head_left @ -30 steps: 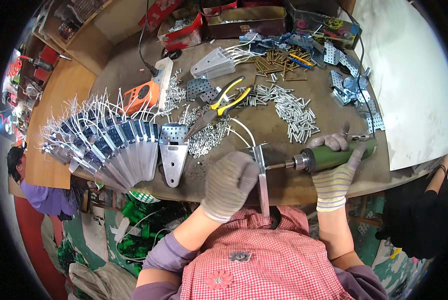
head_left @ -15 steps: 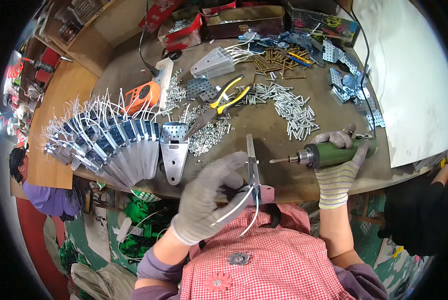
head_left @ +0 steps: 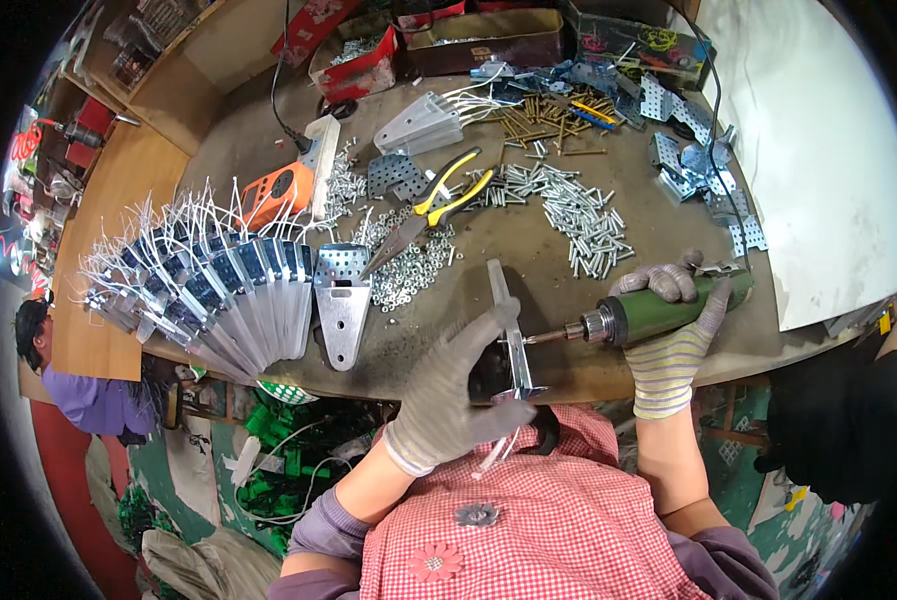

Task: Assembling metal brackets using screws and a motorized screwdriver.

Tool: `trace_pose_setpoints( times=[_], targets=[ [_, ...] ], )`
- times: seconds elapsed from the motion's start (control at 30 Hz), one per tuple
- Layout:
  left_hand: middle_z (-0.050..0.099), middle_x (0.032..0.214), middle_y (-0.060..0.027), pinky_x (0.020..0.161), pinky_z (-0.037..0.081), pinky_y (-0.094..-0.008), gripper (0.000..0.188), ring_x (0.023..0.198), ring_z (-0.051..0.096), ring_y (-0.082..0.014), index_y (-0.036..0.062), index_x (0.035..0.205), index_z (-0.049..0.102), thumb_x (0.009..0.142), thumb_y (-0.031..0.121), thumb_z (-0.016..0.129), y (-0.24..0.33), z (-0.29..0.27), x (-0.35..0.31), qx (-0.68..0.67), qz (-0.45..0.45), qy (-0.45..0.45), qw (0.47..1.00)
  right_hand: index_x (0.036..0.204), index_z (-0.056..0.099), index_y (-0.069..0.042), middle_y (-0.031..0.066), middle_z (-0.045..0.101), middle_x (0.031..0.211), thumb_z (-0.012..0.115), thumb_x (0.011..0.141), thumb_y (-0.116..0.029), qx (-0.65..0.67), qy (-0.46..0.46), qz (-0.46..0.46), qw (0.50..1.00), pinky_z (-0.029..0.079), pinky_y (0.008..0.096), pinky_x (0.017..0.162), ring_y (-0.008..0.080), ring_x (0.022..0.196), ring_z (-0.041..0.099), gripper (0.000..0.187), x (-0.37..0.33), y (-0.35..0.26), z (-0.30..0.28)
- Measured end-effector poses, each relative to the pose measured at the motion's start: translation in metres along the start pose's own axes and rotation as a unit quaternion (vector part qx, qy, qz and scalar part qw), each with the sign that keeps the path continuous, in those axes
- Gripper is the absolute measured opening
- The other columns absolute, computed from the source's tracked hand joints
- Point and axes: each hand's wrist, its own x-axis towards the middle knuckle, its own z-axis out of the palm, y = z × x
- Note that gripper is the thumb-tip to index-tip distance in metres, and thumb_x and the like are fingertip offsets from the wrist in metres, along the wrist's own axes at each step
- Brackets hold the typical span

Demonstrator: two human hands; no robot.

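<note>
Both my hands wear striped grey gloves. My left hand [head_left: 448, 395] grips a narrow metal bracket [head_left: 515, 350] edge-on above the table's front edge, fingers and thumb on it, with white wires [head_left: 498, 452] hanging below. In my right hand [head_left: 663, 360] is a green electric screwdriver [head_left: 653, 315], level and pointing left. Its bit [head_left: 553, 336] reaches the bracket's right side; whether it sits in a screw I cannot tell. Left of my left hand, a tapered bracket [head_left: 343, 330] with a perforated plate lies flat, beside a fanned row of similar wired pieces [head_left: 268, 300].
Yellow-handled pliers [head_left: 438, 195] lie across loose nuts [head_left: 408, 270]. Behind are piles of silver screws [head_left: 583, 215] and brass-coloured screws [head_left: 543, 118], perforated plates [head_left: 688, 165], an orange device [head_left: 273, 197] and red boxes [head_left: 358, 70]. A cord runs from the screwdriver. Another person [head_left: 98, 380] is at far left.
My left hand has shifted right and its grip on the bracket has changed, the bracket tilting. The screwdriver has moved left, bringing its bit up to the bracket.
</note>
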Motion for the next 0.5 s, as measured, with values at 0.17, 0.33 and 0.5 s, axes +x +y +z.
trace_pose_setpoints(
  times=[0.17,0.33,0.5],
  targets=[
    [0.058,0.108,-0.0187,0.083,0.047,-0.0383,0.083,0.092,0.057,-0.0346,0.0072,0.135,0.047,0.066,0.039,0.081,0.0042,0.0068,0.012,0.079,-0.015,-0.001,0.997,0.103,0.06,-0.018,-0.0091,0.044,0.068,0.065,0.085,-0.048,0.016,0.002,0.004,1.0,0.042,0.0369,0.087,0.0096,0.071,0.048,0.035,0.001,0.0002,-0.0018],
    [0.056,0.095,-0.0151,0.073,0.048,-0.0389,0.076,0.082,0.057,-0.0306,0.0076,0.13,0.052,0.067,0.038,0.08,0.0056,0.0057,0.0145,0.079,-0.013,-0.009,0.997,0.103,0.061,-0.017,-0.0091,0.044,0.068,0.064,0.086,-0.047,0.0,0.013,-0.007,1.0,0.042,0.037,0.088,0.0101,0.072,0.048,0.034,-0.0003,0.0013,0.0002],
    [0.058,0.098,-0.0147,0.078,0.047,-0.0382,0.073,0.086,0.058,-0.0309,0.0077,0.127,0.055,0.067,0.042,0.079,0.0087,0.0076,0.0135,0.088,-0.034,-0.001,0.996,0.104,0.062,-0.016,-0.0085,0.042,0.07,0.065,0.086,-0.044,0.024,0.0,0.003,1.0,0.041,0.0364,0.089,0.0103,0.073,0.046,0.033,-0.0005,0.003,0.0006]
  ],
)
